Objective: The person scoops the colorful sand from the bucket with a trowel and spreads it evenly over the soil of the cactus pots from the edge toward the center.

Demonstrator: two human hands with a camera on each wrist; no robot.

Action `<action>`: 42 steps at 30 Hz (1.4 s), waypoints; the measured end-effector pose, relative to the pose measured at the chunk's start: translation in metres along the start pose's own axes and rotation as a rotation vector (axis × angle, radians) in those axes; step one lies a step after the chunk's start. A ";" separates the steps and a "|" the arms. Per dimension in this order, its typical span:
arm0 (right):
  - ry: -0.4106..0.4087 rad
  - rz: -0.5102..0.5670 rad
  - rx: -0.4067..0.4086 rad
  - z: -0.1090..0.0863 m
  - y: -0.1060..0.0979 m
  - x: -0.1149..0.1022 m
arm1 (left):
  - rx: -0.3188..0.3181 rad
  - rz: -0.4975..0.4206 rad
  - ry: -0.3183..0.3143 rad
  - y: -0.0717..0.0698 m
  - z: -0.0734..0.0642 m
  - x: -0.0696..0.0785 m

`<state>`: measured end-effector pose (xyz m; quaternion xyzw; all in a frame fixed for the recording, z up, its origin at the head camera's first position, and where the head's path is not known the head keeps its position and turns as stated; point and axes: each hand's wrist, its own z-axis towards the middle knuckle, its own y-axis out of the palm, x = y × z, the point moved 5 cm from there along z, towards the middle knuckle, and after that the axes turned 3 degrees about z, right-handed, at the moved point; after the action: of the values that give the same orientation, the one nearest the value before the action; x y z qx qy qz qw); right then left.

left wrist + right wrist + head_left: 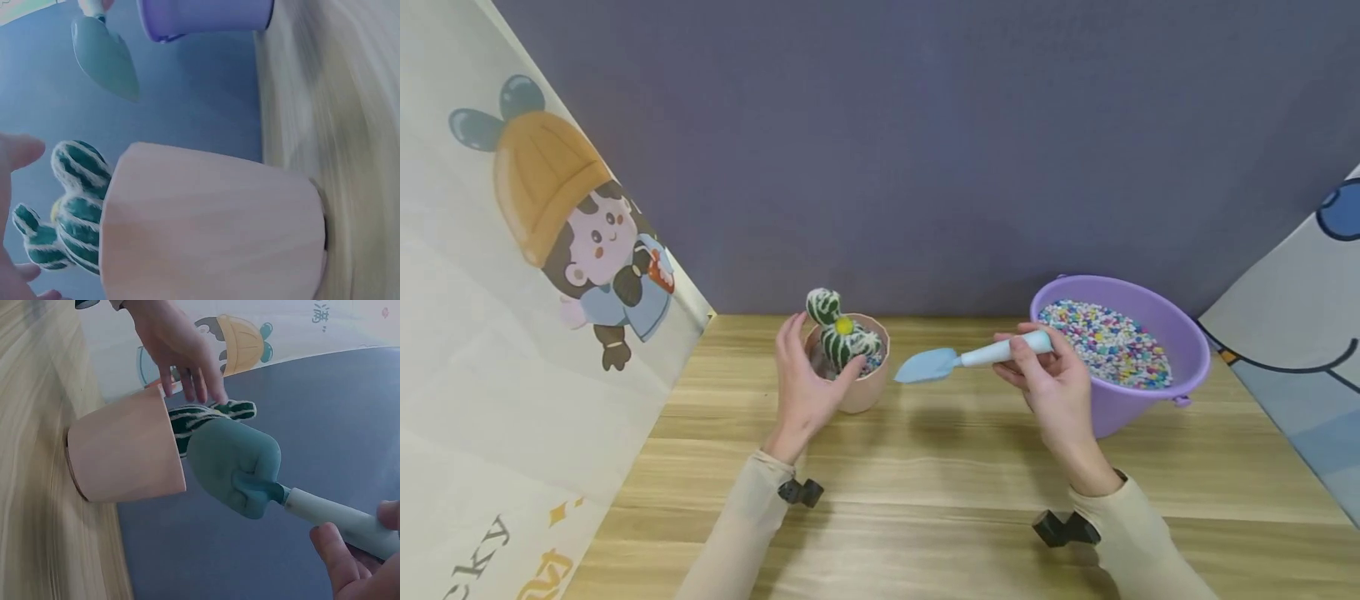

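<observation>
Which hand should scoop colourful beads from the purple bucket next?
Probably the right hand. It holds the blue trowel and is right beside the purple bucket of colourful beads. The left hand is over by the pink pot, farther from the bucket.

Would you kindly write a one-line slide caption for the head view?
Left hand beside a cactus in a pink pot, right hand holding a trowel near a purple bucket of colourful pellets.

Between 2 sleeved forearms (737, 517), a free lane runs to the worktop's (940, 483) far edge and wall (880, 150); the trowel (988, 354) overhangs it, the pot (865, 393) bars its left, the purple bucket (1116, 407) its right.
</observation>
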<state>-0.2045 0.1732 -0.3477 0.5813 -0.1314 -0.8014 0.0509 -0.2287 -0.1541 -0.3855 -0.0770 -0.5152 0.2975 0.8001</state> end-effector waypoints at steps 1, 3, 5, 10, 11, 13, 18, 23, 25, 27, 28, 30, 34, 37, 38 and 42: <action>0.003 -0.005 0.006 0.000 -0.002 -0.001 | 0.017 -0.002 0.014 -0.001 0.000 0.002; 0.007 -0.009 0.019 0.001 -0.007 -0.003 | 0.039 -0.011 0.056 -0.003 0.000 0.006; 0.008 -0.007 0.029 0.001 -0.011 -0.005 | 0.055 -0.013 0.098 -0.003 -0.001 0.010; -0.004 0.001 0.034 0.001 -0.021 -0.011 | 0.058 -0.097 0.180 -0.001 -0.002 0.015; -0.008 0.000 0.036 0.000 -0.023 -0.012 | 0.054 -0.109 0.185 -0.001 -0.001 0.017; -0.010 0.006 0.041 0.000 -0.025 -0.013 | 0.048 -0.117 0.188 -0.001 -0.001 0.018; 0.013 0.030 0.063 0.000 -0.029 -0.015 | 0.055 -0.056 0.197 -0.003 0.001 0.026; -0.001 0.064 0.088 0.000 -0.034 -0.022 | 0.080 -0.021 0.257 -0.002 0.000 0.036; -0.015 0.095 0.083 0.000 -0.037 -0.026 | 0.090 -0.021 0.282 -0.001 -0.001 0.041; -0.033 0.118 0.075 0.001 -0.040 -0.029 | 0.102 -0.024 0.308 0.000 -0.002 0.046; -0.041 0.134 0.070 0.001 -0.042 -0.031 | 0.106 -0.025 0.319 0.001 -0.002 0.049; -0.062 0.167 0.061 0.001 -0.047 -0.034 | 0.108 -0.031 0.342 0.003 -0.003 0.054; -0.098 0.225 0.041 0.000 -0.056 -0.039 | 0.099 -0.038 0.375 0.012 -0.007 0.061; -0.111 0.253 0.032 0.000 -0.062 -0.042 | 0.071 -0.051 0.396 0.023 -0.011 0.067; -0.115 0.259 0.032 0.000 -0.064 -0.043 | 0.061 -0.056 0.408 0.027 -0.013 0.069; -0.125 0.276 0.054 0.000 -0.070 -0.045 | 0.011 -0.086 0.450 0.045 -0.019 0.077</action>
<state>-0.1852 0.2505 -0.3251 0.5077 -0.2346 -0.8177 0.1365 -0.2074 -0.0709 -0.3538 -0.1150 -0.3247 0.2412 0.9073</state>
